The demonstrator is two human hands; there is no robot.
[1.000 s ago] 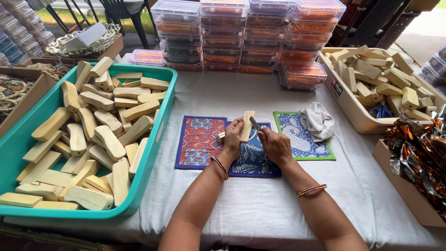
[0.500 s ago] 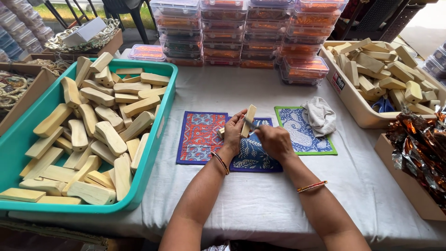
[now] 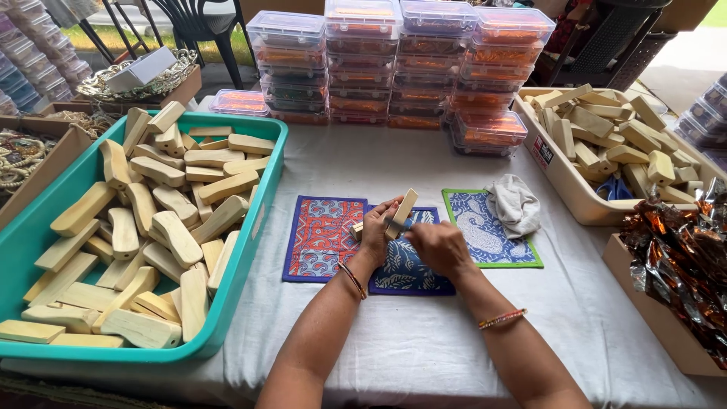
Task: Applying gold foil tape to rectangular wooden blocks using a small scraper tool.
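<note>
The left hand has its grip pinched around a pale wooden block, which sticks up tilted over the blue patterned mat in the middle of the white surface. The right hand sits just beside it with fingers curled in, touching the block, but I cannot tell what its grip pinches. A green tub full of wooden blocks is on the left.
</note>
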